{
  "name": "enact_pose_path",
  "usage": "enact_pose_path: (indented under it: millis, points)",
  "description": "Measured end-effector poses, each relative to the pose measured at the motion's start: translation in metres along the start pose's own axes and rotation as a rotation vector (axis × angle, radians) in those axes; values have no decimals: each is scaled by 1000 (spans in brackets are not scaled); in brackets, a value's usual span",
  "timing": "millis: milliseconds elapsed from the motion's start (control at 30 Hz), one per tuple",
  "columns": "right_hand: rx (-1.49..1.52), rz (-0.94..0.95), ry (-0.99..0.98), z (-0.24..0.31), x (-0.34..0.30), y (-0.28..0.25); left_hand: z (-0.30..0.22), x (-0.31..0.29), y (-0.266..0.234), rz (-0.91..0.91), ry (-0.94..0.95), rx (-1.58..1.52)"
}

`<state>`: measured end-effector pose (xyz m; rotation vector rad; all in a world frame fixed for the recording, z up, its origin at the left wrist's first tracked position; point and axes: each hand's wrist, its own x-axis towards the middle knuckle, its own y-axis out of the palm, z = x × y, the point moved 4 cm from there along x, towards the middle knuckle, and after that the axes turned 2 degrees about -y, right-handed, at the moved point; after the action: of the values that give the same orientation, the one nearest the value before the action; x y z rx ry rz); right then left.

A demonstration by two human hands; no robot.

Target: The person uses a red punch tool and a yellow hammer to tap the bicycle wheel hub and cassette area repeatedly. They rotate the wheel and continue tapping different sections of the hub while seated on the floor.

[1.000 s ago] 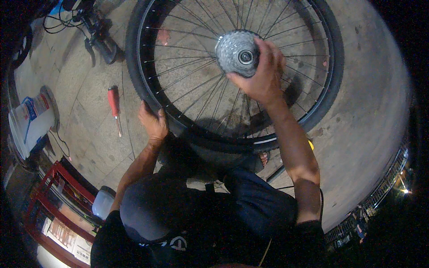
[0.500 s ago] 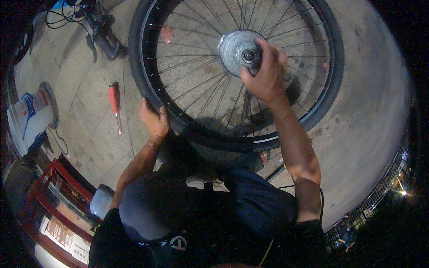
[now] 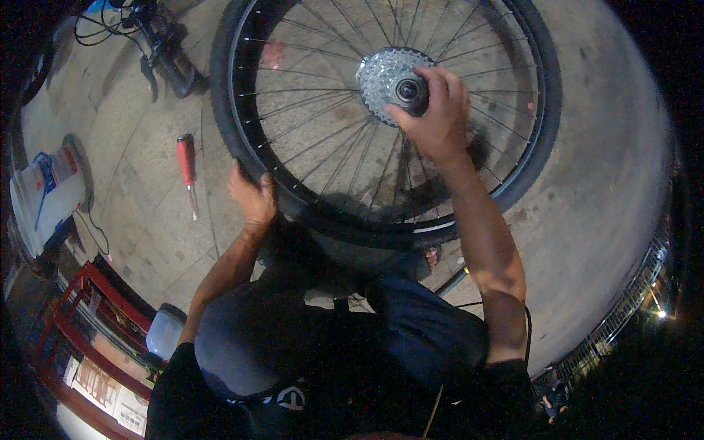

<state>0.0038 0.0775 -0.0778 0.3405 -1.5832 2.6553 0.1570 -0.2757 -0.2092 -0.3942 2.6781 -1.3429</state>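
Observation:
A bicycle wheel [image 3: 543, 110] with a black tyre and thin dark spokes lies in front of me, its hub side facing up. At its middle sits a silver cassette [image 3: 383, 66] of stacked toothed sprockets, with a dark round axle end at the centre. My right hand [image 3: 442, 121] curls around the cassette's small outer end, thumb on the left and fingers on the right. At the wheel's near left edge, my left hand [image 3: 253, 199] grips the tyre, its fingers partly hidden beneath it.
A red-handled screwdriver [image 3: 186, 165] lies on the paved floor [image 3: 139, 213] left of the wheel. Bicycle handlebars [image 3: 172, 62] with cables are at the far left. A white bucket [image 3: 48, 198], a red metal frame [image 3: 99, 282] and a translucent container [image 3: 166, 330] stand along the left.
The cassette was blurred by spinning and now its teeth show sharply. My right thumb and fingers have shifted slightly left around it. My left hand has stayed on the tyre.

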Motion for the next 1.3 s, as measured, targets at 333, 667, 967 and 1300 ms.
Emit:
enact_pose_path:
  millis: [333,667,967,1300]
  points:
    - [-74,43,-157,4,1,5,4,-1,2,17,-33,20]
    - [-24,31,-152,-12,5,4,-4,-1,4,-57,-25,-158]
    - [167,96,-426,-25,29,17,1,1,3,-25,-7,-83]
    - [114,-34,-370,-18,22,16,-1,-2,3,43,20,-19]
